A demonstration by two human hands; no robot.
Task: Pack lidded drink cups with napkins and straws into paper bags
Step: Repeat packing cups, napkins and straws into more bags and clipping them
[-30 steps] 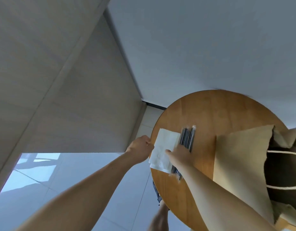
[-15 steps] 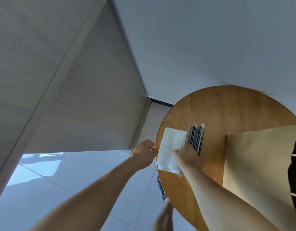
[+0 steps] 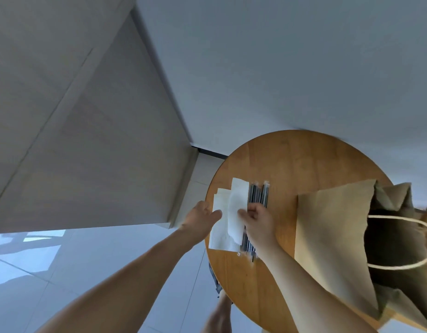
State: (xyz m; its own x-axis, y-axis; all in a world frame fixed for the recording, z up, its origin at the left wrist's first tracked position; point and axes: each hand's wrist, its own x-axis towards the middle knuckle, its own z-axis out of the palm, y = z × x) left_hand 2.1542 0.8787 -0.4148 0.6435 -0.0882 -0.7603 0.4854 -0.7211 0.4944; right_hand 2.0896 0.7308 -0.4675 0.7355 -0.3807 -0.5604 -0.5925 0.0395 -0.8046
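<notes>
A small stack of white napkins (image 3: 219,227) lies at the left edge of a round wooden table (image 3: 299,164). My right hand (image 3: 257,219) pinches the top napkin (image 3: 235,207) and lifts it off the stack. My left hand (image 3: 201,217) presses the stack's left edge with its fingers. A bundle of dark wrapped straws (image 3: 258,195) lies just right of the napkins, partly under my right hand. An open brown paper bag (image 3: 332,236) with rope handles stands at the right, its dark inside showing no cup.
The table stands near the corner of grey walls (image 3: 279,68) on a pale tiled floor (image 3: 63,272). A leg shows below the table's near edge.
My right hand has pinched the top napkin and peeled it up from the stack. My left hand has moved onto the stack's left edge. The view has swung slightly, showing the bag's opening again.
</notes>
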